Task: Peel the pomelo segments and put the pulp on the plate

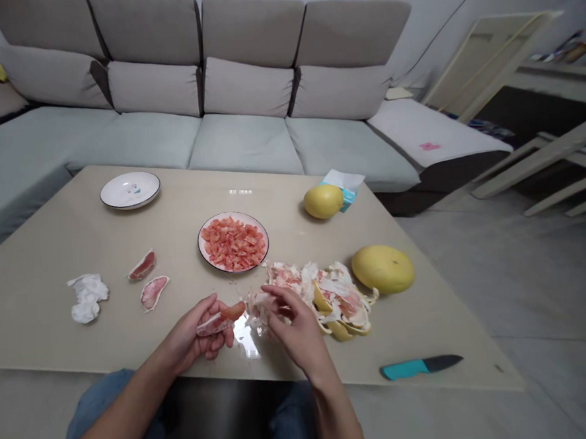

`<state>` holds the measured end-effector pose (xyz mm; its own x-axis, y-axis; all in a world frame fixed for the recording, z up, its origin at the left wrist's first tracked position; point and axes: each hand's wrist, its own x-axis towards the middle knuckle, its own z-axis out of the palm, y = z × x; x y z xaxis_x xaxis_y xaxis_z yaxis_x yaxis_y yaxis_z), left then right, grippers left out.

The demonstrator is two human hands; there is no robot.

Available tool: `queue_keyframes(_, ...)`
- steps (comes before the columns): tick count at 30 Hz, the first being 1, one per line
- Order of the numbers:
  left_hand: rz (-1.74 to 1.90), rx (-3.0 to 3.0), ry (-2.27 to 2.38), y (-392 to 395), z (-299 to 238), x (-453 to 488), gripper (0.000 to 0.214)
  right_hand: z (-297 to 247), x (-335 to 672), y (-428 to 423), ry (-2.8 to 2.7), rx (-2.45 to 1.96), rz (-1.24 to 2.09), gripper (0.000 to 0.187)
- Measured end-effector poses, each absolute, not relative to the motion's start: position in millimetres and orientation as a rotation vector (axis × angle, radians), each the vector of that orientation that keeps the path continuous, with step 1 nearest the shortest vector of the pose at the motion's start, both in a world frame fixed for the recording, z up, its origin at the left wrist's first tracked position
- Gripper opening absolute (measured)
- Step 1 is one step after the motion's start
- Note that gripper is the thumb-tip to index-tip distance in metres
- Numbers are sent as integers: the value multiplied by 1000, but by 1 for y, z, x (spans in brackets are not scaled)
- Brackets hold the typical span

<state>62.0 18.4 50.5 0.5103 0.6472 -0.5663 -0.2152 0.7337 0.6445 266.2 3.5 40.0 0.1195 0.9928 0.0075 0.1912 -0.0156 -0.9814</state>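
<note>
A partly peeled pomelo segment point(215, 324) rests in my left hand point(203, 334), fingers curled under it and thumb along its top; bare orange-pink pulp point(234, 310) sticks out at its right end. My right hand point(294, 322) hovers at the left edge of a heap of peel and membrane point(344, 289), index finger stretched and thumb apart, with no piece plainly between them. Beyond both hands stands a plate point(202, 253) full of peeled pink pulp pieces. Two unpeeled segments, one upper point(141, 266) and one lower point(154, 293), lie left of my left hand.
A whole yellow pomelo point(383, 269) sits right of the peel, another point(323, 202) by a blue tissue pack point(348, 193). A knife point(406, 369) lies near the front right edge. Crumpled tissue point(88, 298) and a white plate point(117, 192) are leftward; a sofa point(243, 140) stands behind.
</note>
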Motion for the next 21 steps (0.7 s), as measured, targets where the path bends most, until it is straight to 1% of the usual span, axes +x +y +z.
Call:
queue_keyframes(2, 573, 539, 907, 19, 52, 62, 36, 33, 266, 5, -1424, -1503, 791, 35)
queue_keyframes(3, 588, 536, 912, 20, 52, 62, 35, 30, 266, 5, -1462, -1559, 726, 36)
queue_keyframes(8, 658, 528, 925, 21, 52, 60, 34, 27, 268, 4, -1428, -1894, 664, 32)
queue_keyframes(12, 596, 564, 908, 20, 51, 60, 35, 32, 264, 4, -1495, -1655, 689, 28)
queue_keyframes(14, 567, 592, 891, 19, 51, 60, 36, 34, 261, 11, -1629, -1578, 547, 26)
queue_keyframes(17, 589, 610, 877, 20, 52, 60, 36, 37, 258, 34, -1824, -1627, 289, 24)
queue_keyframes(21, 660, 567, 870, 22, 51, 55, 34, 42, 253, 74, -2063, -1617, 219, 20)
